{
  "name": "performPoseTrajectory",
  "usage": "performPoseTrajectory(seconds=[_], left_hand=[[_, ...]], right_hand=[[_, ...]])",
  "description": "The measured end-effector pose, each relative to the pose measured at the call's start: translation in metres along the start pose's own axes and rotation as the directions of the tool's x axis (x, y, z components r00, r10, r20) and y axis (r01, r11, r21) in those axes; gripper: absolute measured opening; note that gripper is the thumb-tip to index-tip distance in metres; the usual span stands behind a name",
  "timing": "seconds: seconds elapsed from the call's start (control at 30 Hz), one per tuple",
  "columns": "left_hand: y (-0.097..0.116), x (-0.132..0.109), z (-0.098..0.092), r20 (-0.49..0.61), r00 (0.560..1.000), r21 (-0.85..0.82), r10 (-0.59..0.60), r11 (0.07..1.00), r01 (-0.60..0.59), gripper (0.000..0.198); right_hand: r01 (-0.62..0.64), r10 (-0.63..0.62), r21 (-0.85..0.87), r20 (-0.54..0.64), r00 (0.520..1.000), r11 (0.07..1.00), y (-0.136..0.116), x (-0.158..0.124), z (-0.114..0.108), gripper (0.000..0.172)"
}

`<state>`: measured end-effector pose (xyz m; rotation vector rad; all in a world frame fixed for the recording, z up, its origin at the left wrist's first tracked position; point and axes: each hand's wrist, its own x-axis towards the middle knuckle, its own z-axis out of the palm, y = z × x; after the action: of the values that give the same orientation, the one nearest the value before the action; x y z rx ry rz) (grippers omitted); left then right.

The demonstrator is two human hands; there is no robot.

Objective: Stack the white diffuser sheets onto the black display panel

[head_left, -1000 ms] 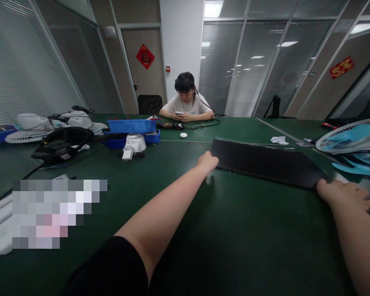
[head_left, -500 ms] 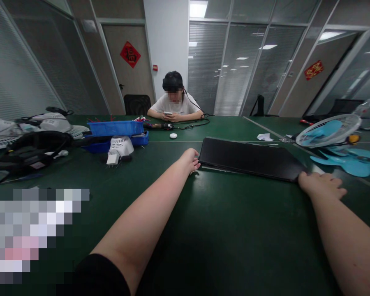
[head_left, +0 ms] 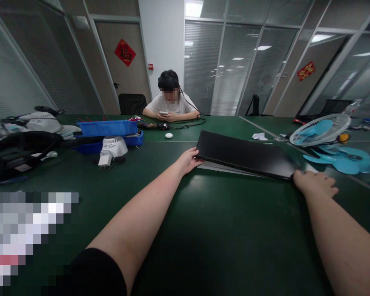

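A long flat black panel (head_left: 243, 156) lies on the green table (head_left: 203, 230), its near edge raised a little above a pale layer beneath it. My left hand (head_left: 188, 160) grips the panel's near left corner, fingers curled under the edge. My right hand (head_left: 314, 183) rests at the panel's near right corner, fingers bent against the edge and spread toward the right.
Blue trays (head_left: 109, 130) and a white fan motor (head_left: 111, 147) sit at left, beside black headsets (head_left: 21, 148). A blue fan with its guard (head_left: 322, 129) and loose blades (head_left: 342, 160) lies at right. A person (head_left: 170, 102) sits at the far side with a phone.
The panel's left near edge has come up off the table under my left hand. The camera view has shifted slightly right and nearer to the panel.
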<state>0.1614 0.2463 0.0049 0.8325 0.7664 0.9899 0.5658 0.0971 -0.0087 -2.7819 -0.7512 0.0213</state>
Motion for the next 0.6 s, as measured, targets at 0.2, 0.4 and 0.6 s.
performPoseTrajectory(seconds=[0.2,0.4,0.6], left_hand=[[-0.004,0.000,-0.011,0.106,0.993,-0.061,0.055,0.997,-0.048,0.029],[-0.010,-0.005,-0.015,0.188,0.974,-0.071,0.126,0.991,-0.114,0.043],[-0.013,-0.009,-0.023,0.231,0.956,-0.034,0.182,0.983,-0.179,0.060]], right_hand=[[-0.027,0.028,0.029,-0.039,0.999,0.999,0.004,0.006,0.005,0.080],[-0.067,0.083,0.135,-0.121,0.989,0.989,0.008,0.011,0.009,0.076],[-0.093,0.162,0.304,-0.210,0.964,0.948,0.014,0.005,0.003,0.066]])
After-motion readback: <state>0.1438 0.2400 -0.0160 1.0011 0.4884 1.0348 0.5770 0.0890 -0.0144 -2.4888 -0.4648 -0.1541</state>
